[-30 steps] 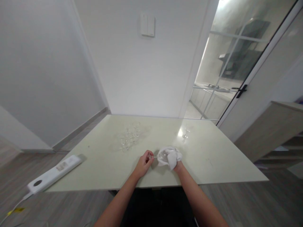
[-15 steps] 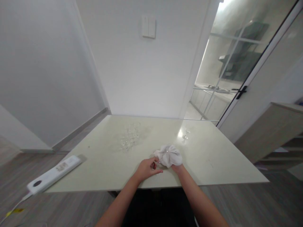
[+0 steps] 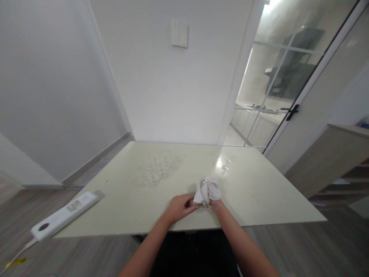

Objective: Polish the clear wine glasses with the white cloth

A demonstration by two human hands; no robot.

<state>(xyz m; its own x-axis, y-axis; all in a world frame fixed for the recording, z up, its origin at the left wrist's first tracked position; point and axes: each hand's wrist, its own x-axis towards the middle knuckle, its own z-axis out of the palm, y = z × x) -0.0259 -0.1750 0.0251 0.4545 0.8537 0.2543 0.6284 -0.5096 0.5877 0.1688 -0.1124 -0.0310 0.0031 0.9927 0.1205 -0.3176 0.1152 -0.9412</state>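
Observation:
Over the near part of the table, a white cloth (image 3: pixel 212 190) is bunched around a clear glass (image 3: pixel 203 181). Part of the glass's rounded rim shows above the folds; most of it is hidden. My right hand (image 3: pixel 216 205) grips the cloth from the right, its fingers largely covered by the fabric. On the other side, my left hand (image 3: pixel 179 207) is curled, with thumb and fingertips closed at the cloth's left edge. Beyond the cloth to the right, a single clear stemmed glass (image 3: pixel 225 165) stands on the table.
Several clear glasses (image 3: pixel 158 167) stand grouped on the left of the pale table (image 3: pixel 123 207). A white power strip (image 3: pixel 65 215) with a cable lies at the left edge. Behind the table is a white wall (image 3: pixel 173 96); a glazed door (image 3: pixel 276 84) is at right.
The cloth has been drawn up narrower around the glass, so more of the glass's rim shows above it. My left fingers have closed in at the cloth's left edge.

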